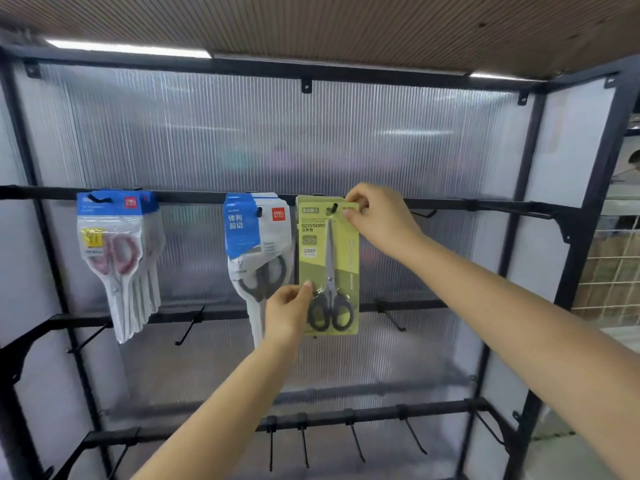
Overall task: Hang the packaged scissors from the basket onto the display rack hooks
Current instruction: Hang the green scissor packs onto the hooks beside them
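Green card-backed pack of black-handled scissors (328, 265) sits on a black hook (334, 206) of the upper rail. Right hand (379, 220) pinches its top right corner; left hand (289, 308) pinches its lower left edge.

Pretty sure I'm in a shop: black display rack (346, 199) with peg hooks (188, 327), branded scissor packs (117, 258) hanging under strip lights (128, 49).
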